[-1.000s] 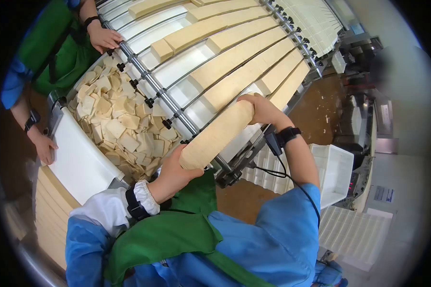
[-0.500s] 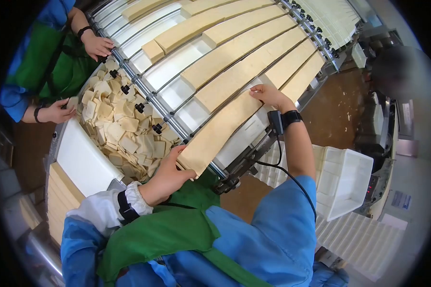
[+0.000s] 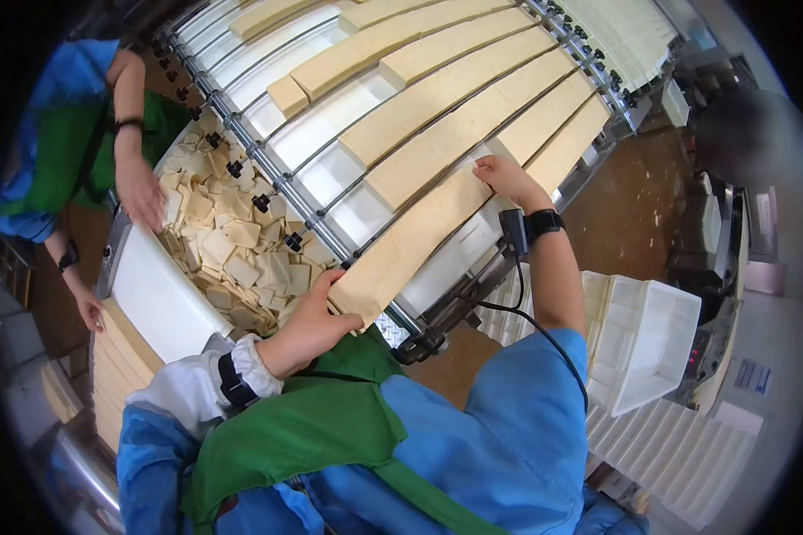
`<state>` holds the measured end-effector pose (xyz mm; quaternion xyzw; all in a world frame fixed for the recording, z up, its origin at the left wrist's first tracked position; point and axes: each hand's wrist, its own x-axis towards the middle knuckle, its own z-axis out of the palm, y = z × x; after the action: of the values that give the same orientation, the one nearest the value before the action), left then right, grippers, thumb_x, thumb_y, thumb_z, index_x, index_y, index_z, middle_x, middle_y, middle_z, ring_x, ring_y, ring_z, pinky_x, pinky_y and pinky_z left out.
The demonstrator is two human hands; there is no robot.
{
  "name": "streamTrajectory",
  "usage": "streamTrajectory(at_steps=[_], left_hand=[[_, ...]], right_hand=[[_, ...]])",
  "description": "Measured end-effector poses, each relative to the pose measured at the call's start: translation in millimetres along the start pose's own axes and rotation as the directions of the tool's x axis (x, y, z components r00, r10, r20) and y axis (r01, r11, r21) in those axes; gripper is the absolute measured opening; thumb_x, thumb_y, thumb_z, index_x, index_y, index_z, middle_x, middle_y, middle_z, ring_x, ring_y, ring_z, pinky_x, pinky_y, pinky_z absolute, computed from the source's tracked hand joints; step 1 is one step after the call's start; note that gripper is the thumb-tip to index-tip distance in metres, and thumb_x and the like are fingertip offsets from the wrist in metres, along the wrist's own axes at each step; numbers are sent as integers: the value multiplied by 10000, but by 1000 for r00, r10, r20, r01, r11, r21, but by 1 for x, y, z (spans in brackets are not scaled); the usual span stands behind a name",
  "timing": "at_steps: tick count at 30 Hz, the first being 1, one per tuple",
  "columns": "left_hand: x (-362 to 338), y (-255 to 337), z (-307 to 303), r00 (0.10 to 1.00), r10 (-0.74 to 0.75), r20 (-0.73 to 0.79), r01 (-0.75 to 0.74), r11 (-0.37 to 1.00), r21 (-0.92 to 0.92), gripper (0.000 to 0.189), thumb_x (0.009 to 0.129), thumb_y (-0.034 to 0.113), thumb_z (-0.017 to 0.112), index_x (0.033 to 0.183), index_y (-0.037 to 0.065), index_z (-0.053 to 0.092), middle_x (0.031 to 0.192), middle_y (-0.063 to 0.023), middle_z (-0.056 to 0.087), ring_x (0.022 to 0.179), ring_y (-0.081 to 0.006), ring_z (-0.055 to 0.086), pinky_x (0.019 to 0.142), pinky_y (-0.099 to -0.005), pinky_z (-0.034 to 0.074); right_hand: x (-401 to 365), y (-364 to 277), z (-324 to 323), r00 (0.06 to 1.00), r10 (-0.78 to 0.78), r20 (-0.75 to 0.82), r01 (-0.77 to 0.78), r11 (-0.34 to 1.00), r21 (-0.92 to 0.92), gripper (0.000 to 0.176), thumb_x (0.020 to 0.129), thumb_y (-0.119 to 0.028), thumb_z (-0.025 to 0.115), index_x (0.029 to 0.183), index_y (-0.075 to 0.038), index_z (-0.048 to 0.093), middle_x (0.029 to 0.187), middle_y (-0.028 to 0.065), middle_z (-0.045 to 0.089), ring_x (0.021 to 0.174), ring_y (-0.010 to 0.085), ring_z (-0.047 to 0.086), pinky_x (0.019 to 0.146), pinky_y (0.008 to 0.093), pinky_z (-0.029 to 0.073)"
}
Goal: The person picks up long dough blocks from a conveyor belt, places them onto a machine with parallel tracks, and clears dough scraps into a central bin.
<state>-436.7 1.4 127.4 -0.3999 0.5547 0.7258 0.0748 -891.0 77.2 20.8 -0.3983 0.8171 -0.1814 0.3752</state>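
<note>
Seemingly aligning a pale slab (image 3: pixel 412 242), gripped at both ends between left hand (image 3: pixel 305 332) and right hand (image 3: pixel 512 184); calling for even support.

The left hand (image 3: pixel 308 330) and right hand (image 3: pixel 507 181) hold opposite ends of a pale strip (image 3: pixel 415 236) along the near edge of the table (image 3: pixel 319 129), near piled flat pieces (image 3: pixel 234 242).
</note>
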Motion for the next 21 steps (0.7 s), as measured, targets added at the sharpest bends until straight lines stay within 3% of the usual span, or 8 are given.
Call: streamTrajectory(at_steps=[5, 6, 7, 8, 9, 11, 17, 21], left_hand=[[2, 2, -2, 1000, -13, 1, 13, 998, 56, 732, 849, 29, 703, 1493, -3, 356, 1252, -153, 614, 1121, -215, 618, 939, -314, 513], [6, 4, -2, 1000, -12, 6, 11, 998, 57, 732, 849, 29, 703, 1493, -3, 356, 1252, -153, 614, 1121, -215, 618, 939, -314, 513], [11, 5, -1, 1000, 18, 24, -19, 999, 31, 751, 831, 70, 721, 1490, -24, 373, 1222, -174, 640, 1071, -226, 644, 903, -323, 527], [17, 5, 0, 998, 45, 39, -45, 999, 1, 776, 812, 110, 739, 1488, -45, 391, 1192, -195, 666, 1022, -238, 670, 867, -331, 542], [26, 5, 3, 999, 39, 37, -39, 999, -8, 776, 812, 110, 739, 1488, -45, 391, 1192, -195, 666, 1022, -238, 670, 867, -331, 542], [52, 6, 12, 988, 118, 95, -119, 993, 5, 768, 840, 87, 719, 1507, -43, 362, 1108, -174, 683, 932, -226, 673, 798, -337, 547], [127, -12, 44, 966, 257, -33, -255, 965, 57, 662, 881, 105, 734, 1394, 61, 318, 899, -177, 690, 766, -280, 683, 688, -386, 539], [122, -15, 43, 938, 284, -200, -255, 954, 158, 512, 891, 100, 736, 1237, 86, 358, 776, -178, 673, 714, -360, 689, 675, -456, 532]], right_hand=[[-3, 0, 7, 992, -121, -22, 117, 982, -147, 342, 937, -241, 702, 1111, 53, 674, 775, 86, 685, 758, 221, 673, 648, 384, 522], [-12, -10, 14, 957, -189, -222, 108, 936, -334, 288, 931, -221, 682, 1052, 40, 669, 827, 166, 695, 788, 319, 685, 697, 448, 534], [-24, -24, 21, 875, -286, -391, 55, 861, -505, 237, 924, -201, 663, 993, 27, 664, 879, 247, 705, 817, 417, 696, 746, 511, 547], [-47, -58, 19, 779, -246, -577, -3, 919, -395, 169, 949, -142, 605, 980, 22, 634, 892, 285, 686, 878, 483, 658, 776, 567, 522], [-59, -71, 13, 785, -247, -568, -1, 917, -399, 169, 949, -142, 605, 980, 22, 634, 892, 285, 686, 878, 483, 658, 776, 567, 522], [-75, -84, 5, 509, -238, -827, -41, 953, -300, 184, 974, -138, 616, 1054, 28, 619, 814, 223, 682, 735, 379, 685, 676, 465, 535], [-126, -125, 29, 640, -135, -757, 471, 847, 247, 182, 1019, -138, 658, 1104, 20, 628, 743, -19, 596, 638, 24, 480, 569, 207, 396], [-159, -140, 72, 742, -112, -661, 428, 838, 339, 182, 1028, -127, 644, 1130, 23, 641, 793, -28, 617, 687, 8, 499, 593, 189, 392]])
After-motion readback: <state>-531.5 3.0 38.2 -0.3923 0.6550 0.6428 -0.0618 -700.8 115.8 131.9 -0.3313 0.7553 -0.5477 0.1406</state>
